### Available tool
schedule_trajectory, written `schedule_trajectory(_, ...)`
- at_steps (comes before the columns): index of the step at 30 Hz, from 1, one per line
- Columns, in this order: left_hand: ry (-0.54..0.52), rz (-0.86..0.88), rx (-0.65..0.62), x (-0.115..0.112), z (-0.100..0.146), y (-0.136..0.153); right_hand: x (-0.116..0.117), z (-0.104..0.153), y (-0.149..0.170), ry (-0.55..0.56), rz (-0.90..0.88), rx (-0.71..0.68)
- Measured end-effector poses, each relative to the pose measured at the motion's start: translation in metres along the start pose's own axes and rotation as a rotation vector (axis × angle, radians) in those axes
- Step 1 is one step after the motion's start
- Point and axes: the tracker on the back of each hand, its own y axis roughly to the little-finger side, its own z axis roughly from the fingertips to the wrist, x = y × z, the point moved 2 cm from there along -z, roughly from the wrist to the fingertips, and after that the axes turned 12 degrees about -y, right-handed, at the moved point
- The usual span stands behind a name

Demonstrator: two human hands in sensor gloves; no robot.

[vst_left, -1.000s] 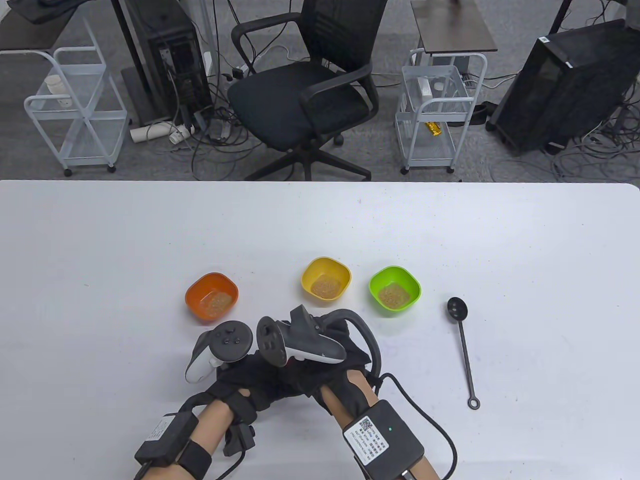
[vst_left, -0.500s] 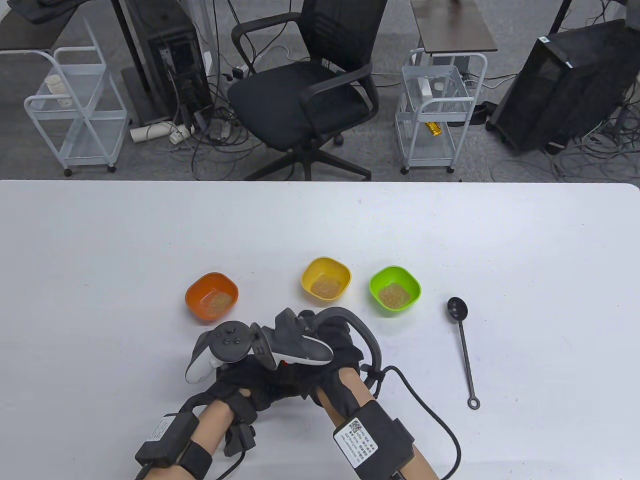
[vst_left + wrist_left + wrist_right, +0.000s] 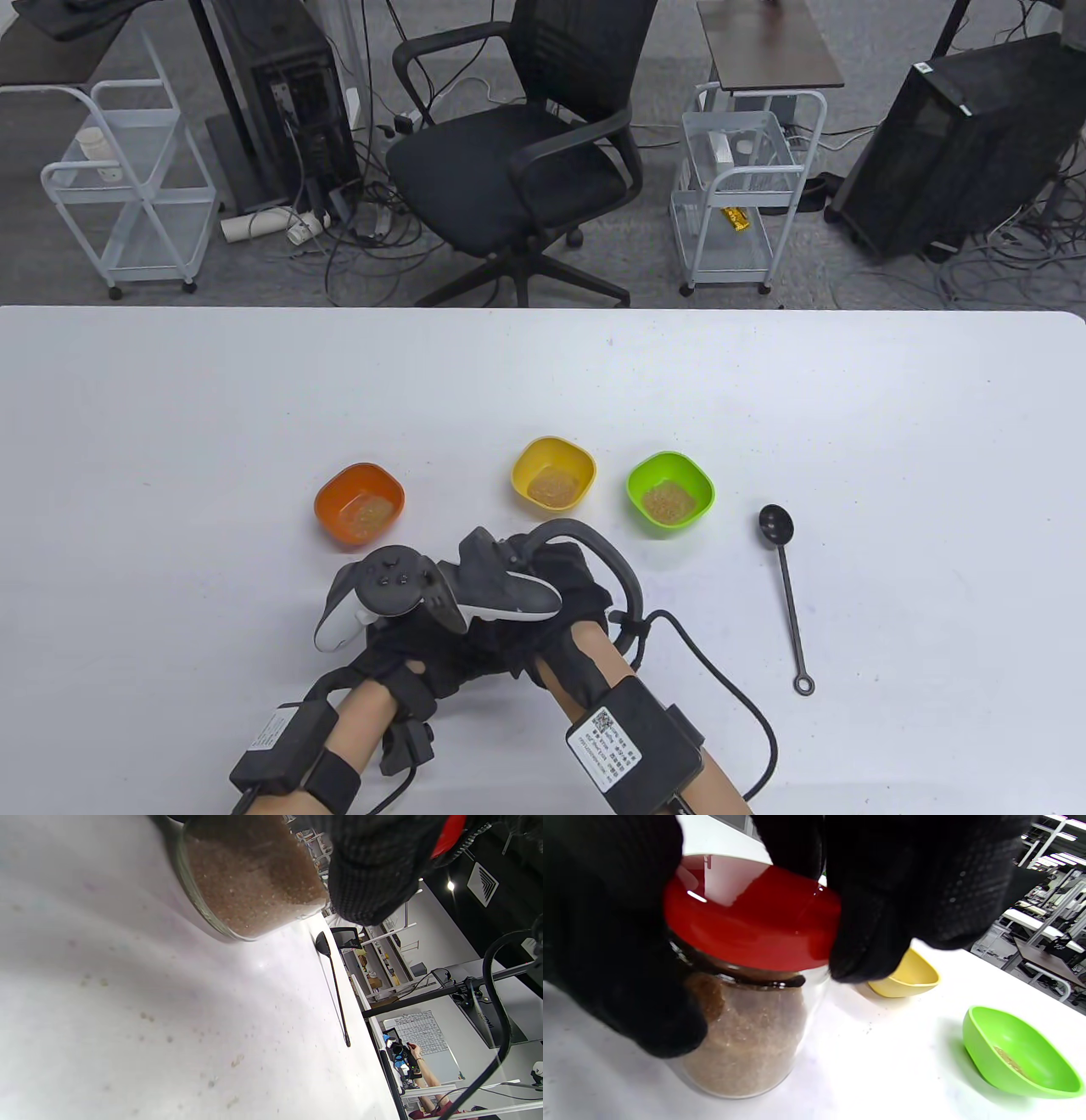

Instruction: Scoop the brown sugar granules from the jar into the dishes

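Note:
A glass jar (image 3: 746,1039) of brown sugar stands near the table's front, hidden under both hands in the table view. My right hand (image 3: 543,594) grips its red lid (image 3: 755,925) from above, fingers curled round the rim. My left hand (image 3: 407,637) holds the jar (image 3: 250,887) body at the side. Behind the hands stand three dishes, each with sugar at the bottom: orange (image 3: 359,503), yellow (image 3: 552,472) and green (image 3: 669,493). A black long-handled spoon (image 3: 786,586) lies on the table right of the green dish, apart from both hands.
The white table (image 3: 170,424) stretches wide around the dishes. Beyond its far edge are a black office chair (image 3: 517,153), two white wire carts (image 3: 127,187) and computer towers on the floor. A cable (image 3: 721,688) trails from my right wrist.
My right hand has turned on the lid, its tracker swinging leftward toward the left tracker and its wrist box shifting left. The left hand, dishes and spoon stay put.

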Motion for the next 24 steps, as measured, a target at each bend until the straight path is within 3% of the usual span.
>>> schedule_trajectory(4,0.0,0.001,0.0,0.0003,0.0003,0.0001,0.0001,0.0012,-0.0006,-0.052,0.039,0.015)
schedule_trajectory(7,-0.001,0.001,0.0,0.0003,0.0006,0.0,0.0027,-0.0008,-0.0004,-0.126,-0.005,-0.068)
schedule_trajectory(19,-0.004,-0.003,-0.001,0.0005,0.0008,-0.0006,0.004,-0.0046,0.0002,0.031,-0.004,0.014)
schedule_trajectory(24,-0.005,-0.004,0.0,0.0005,0.0009,-0.0008,0.0049,-0.0004,0.0054,-0.107,-0.048,-0.08)
